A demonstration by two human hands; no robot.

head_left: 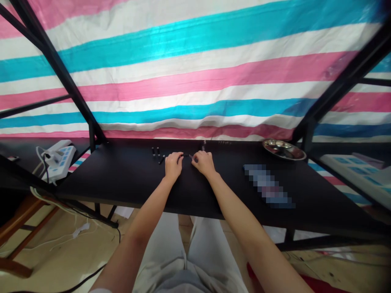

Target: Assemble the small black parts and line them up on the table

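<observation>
My left hand [173, 166] is closed in a pinch on a thin dark stick-like piece [185, 155], above the black tabletop. Facing it, my right hand [204, 162] pinches a small clear piece [192, 157]; the tips of the two pieces come close together, and I cannot tell whether they touch. Left of my left hand are three small black cylinders with pale bands: two upright ones [156, 151] and a tilted or lying one [161, 159]. Just beyond my right hand is another small clear piece [204, 144].
A row of tiny pieces [225, 143] lies along the table's back edge. A shiny metal dish [287, 158] stands at the back right, with a pixelated flat object [269, 187] in front of it. Power strips [62, 160] and black frame posts [65, 81] flank the table [122, 183].
</observation>
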